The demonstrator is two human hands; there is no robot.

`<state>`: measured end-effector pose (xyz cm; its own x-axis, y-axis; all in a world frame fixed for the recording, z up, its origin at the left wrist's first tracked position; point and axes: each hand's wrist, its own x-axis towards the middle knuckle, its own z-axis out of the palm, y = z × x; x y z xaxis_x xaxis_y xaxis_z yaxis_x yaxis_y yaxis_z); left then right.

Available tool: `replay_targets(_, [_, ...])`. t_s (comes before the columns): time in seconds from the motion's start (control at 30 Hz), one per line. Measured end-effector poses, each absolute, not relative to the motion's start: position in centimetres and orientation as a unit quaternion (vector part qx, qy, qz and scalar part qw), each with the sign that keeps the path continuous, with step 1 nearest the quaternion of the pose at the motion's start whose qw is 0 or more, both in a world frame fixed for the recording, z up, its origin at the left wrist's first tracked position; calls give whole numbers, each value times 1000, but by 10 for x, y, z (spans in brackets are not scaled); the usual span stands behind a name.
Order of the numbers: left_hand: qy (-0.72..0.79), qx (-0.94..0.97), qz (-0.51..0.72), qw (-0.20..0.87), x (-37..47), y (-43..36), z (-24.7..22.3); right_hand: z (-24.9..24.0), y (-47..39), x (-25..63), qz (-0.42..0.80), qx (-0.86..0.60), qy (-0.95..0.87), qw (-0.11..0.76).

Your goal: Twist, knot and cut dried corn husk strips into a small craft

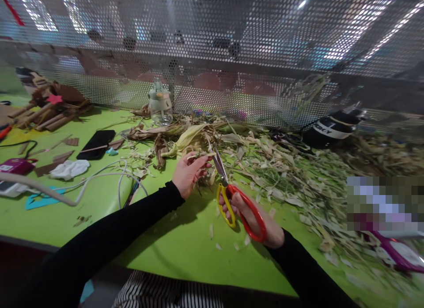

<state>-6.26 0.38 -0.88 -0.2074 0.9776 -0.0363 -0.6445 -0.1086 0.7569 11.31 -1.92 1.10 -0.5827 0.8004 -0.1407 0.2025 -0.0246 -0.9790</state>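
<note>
My left hand (189, 172) pinches a thin, pale piece of dry husk (207, 154) above the front of the husk heap. My right hand (247, 213) holds scissors (251, 213) with one red and one yellow handle loop. Their blades point up and away, slightly parted, with the tips close to the husk piece at my left fingertips; whether they touch it is hard to tell. Just behind my left hand lies a larger yellow-green husk (188, 139). Small pale scraps (211, 231) are scattered on the green table (188, 250) below the scissors.
Husk shreds (281, 180) spread over the middle and right. A lidded bottle (160, 106) and a black pouch (331, 130) stand near the perforated metal screen (212, 43). At left are a black phone (96, 144), crumpled tissue (70, 169), a white cable (99, 174) and brown rolls (54, 111).
</note>
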Motion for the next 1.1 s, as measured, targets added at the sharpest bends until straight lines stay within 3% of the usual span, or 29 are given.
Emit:
replay_targets(0.67, [338,247,698,581,-61,3,-8,-4,-19,111,639,-406,-598,265])
replay_targets(1.1, [357,293,644,610,-70,1,1,-1,1,125,593,-443,-556,378])
